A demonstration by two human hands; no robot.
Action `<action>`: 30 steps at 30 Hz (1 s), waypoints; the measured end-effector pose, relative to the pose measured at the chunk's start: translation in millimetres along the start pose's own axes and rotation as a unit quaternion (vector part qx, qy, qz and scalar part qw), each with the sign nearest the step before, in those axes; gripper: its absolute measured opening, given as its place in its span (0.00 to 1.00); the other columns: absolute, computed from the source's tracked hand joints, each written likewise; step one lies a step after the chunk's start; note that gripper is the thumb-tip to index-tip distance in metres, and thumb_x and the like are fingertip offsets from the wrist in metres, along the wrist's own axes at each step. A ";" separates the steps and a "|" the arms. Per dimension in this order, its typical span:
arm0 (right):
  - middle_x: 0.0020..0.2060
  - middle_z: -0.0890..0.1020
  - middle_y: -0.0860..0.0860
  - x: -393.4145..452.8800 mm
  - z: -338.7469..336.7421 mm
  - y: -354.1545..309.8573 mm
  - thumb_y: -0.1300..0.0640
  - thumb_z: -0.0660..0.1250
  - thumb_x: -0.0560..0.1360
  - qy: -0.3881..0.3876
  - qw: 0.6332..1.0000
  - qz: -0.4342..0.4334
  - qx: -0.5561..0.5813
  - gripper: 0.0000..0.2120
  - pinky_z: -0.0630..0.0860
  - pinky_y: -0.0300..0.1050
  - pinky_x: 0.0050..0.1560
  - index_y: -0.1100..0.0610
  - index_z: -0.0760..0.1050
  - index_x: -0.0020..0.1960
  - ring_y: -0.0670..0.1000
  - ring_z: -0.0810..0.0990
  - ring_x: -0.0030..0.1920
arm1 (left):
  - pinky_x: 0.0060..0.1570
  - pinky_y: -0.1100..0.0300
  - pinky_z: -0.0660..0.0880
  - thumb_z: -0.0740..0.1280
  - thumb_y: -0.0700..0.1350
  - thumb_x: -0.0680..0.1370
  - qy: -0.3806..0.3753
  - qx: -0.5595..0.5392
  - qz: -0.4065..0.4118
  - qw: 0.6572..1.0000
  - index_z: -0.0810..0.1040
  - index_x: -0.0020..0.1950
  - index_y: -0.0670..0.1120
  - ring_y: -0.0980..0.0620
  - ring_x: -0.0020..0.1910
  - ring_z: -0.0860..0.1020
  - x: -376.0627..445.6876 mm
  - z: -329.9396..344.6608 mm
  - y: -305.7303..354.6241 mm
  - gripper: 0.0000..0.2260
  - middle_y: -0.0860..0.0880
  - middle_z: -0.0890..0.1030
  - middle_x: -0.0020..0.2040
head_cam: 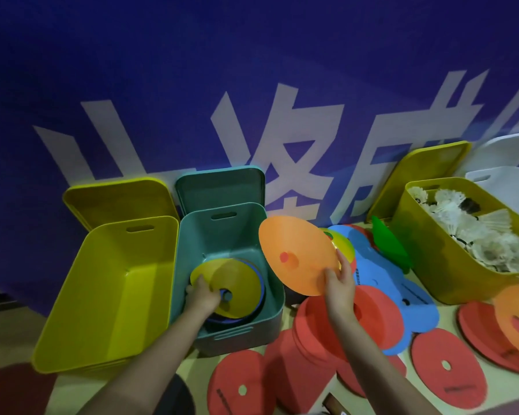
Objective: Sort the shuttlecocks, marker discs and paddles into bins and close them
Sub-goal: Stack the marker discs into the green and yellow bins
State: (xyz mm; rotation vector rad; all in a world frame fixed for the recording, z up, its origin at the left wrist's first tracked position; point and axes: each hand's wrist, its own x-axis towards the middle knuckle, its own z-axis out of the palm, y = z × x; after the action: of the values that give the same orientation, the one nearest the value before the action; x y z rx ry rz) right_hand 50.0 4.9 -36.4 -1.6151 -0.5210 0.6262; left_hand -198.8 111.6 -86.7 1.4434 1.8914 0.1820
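Two hands work: right hand [339, 283] pinches an orange disc [297, 253], left hand [203, 296] grips a yellow disc [237, 280].

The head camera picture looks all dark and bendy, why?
Head view: dim light, so the blue wall looks dark and the colours murky. The wide lens bows the yellow bin and the wall lettering outward near the edges. The shuttlecocks look soft and blurry.
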 end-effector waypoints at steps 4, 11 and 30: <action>0.68 0.71 0.53 -2.6 6.6 -2.4 0.65 0.57 0.79 -0.019 1.000 -0.002 -0.009 0.24 0.69 0.44 0.54 0.52 0.65 0.73 0.51 0.71 0.59 | 0.68 0.50 0.63 0.62 0.50 0.79 0.039 0.044 0.059 0.997 0.59 0.76 0.46 0.38 0.70 0.63 -4.4 -8.0 2.7 0.27 0.38 0.59 0.73; 0.56 0.76 0.50 12.9 45.1 -35.3 0.65 0.58 0.77 -0.118 0.988 -0.055 -0.085 0.21 0.70 0.41 0.45 0.54 0.70 0.69 0.51 0.75 0.52 | 0.58 0.57 0.70 0.61 0.37 0.78 0.129 -0.093 0.241 0.957 0.78 0.62 0.44 0.46 0.60 0.75 -18.8 -78.4 3.2 0.14 0.44 0.78 0.60; 0.60 0.78 0.62 -1.5 158.9 8.3 0.60 0.57 0.79 -0.437 0.689 -0.222 -0.534 0.28 0.73 0.49 0.53 0.55 0.55 0.77 0.62 0.77 0.58 | 0.26 0.59 0.56 0.53 0.44 0.83 0.162 -0.082 0.195 0.964 0.55 0.78 0.51 0.53 0.26 0.64 -24.8 -65.6 -31.9 0.22 0.50 0.66 0.28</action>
State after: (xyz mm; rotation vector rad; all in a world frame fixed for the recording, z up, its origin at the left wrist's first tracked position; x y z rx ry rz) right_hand -56.5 121.2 -58.5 -2.0095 -2.2666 0.7347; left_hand -262.0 98.7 -44.7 1.7364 1.7655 0.7859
